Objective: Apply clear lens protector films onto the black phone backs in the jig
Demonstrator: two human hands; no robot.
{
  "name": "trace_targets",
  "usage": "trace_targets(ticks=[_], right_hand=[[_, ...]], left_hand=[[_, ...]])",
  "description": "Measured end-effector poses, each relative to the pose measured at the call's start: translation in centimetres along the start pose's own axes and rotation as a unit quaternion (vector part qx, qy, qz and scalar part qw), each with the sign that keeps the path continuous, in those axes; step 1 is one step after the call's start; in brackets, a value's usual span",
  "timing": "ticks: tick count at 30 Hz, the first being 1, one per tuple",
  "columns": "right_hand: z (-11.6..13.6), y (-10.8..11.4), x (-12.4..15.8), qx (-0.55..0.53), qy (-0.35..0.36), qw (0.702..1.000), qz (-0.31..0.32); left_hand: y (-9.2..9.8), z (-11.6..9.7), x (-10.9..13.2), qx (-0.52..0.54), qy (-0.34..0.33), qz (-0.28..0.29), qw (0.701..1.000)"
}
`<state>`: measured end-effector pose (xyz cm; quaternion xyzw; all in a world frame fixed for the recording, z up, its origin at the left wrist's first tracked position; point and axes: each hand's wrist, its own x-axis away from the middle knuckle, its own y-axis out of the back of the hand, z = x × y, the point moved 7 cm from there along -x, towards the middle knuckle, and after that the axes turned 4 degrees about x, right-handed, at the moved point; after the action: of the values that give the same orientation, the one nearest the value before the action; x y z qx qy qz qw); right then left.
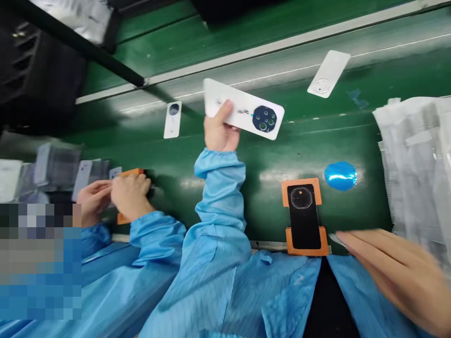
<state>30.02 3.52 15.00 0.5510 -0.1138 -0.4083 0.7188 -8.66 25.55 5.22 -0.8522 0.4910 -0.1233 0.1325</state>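
My left hand [217,127] reaches out over the green belt and grips a white phone back cover [243,114] with a dark round camera ring at its right end. My right hand [398,272] is low at the right, motion-blurred, fingers stretched out flat, with its fingertips just right of an orange jig [304,217] that holds a black plate. A thin pale edge shows at the fingertips; I cannot make out what it is.
A blue film disc [340,176] lies right of the jig. Stacked clear bags [416,159] fill the right side. Two more white covers [172,119] [328,73] lie on the green belt [148,141]. A co-worker's hands [116,197] work on another orange jig at left.
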Motion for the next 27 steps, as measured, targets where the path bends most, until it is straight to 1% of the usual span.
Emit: trace_targets(ticks=[1, 3, 5, 6, 8, 10, 13, 16, 19, 21, 22, 24, 25, 27], right_hand=[[0.7, -2.5, -1.3, -0.010, 0.017, 1.000, -0.006], [0.9, -6.5, -3.6, 0.013, 0.041, 0.998, -0.052], [0.5, -9.5, -5.1, 0.043, 0.076, 0.994, -0.068], [0.3, -10.6, -5.3, 0.050, 0.095, 0.993, -0.059], [-0.1, -11.9, -5.1, 0.046, 0.122, 0.991, -0.026], [-0.4, -12.3, -4.4, 0.035, 0.136, 0.990, -0.001], [-0.9, -12.7, -3.9, 0.026, 0.141, 0.989, 0.027], [-1.0, -13.4, -4.1, 0.009, 0.142, 0.989, 0.041], [-0.9, -13.2, -4.7, -0.012, 0.135, 0.990, 0.038], [-1.0, -11.9, -5.2, -0.035, 0.121, 0.992, 0.006], [-1.2, -10.8, -5.5, -0.053, 0.104, 0.993, -0.023], [-2.1, -8.1, -6.0, -0.087, 0.041, 0.990, -0.103], [-2.8, -6.7, -6.2, -0.093, 0.004, 0.984, -0.153], [-4.2, -4.4, -6.2, -0.078, -0.074, 0.962, -0.250]], left_hand=[[-0.3, 1.3, 0.3, 0.028, 0.059, -0.001, 0.998], [-1.5, 3.0, 1.2, 0.071, 0.152, 0.001, 0.986], [-2.7, 3.7, 2.0, 0.105, 0.197, 0.009, 0.975], [-3.2, 3.7, 2.4, 0.119, 0.207, 0.012, 0.971], [-3.7, 3.9, 2.9, 0.145, 0.225, 0.013, 0.963], [-3.9, 4.2, 3.2, 0.156, 0.245, 0.021, 0.957], [-4.5, 4.7, 3.5, 0.155, 0.266, 0.063, 0.949], [-5.4, 4.7, 4.0, 0.140, 0.250, 0.114, 0.951], [-6.5, 4.6, 5.3, 0.114, 0.212, 0.138, 0.961], [-7.3, 4.6, 6.6, 0.086, 0.189, 0.150, 0.967], [-7.8, 4.6, 7.4, 0.071, 0.182, 0.163, 0.967], [-9.1, 4.7, 9.4, 0.044, 0.177, 0.211, 0.960], [-9.8, 4.7, 10.3, 0.035, 0.176, 0.238, 0.955], [-10.8, 4.6, 12.1, 0.033, 0.178, 0.279, 0.943]])
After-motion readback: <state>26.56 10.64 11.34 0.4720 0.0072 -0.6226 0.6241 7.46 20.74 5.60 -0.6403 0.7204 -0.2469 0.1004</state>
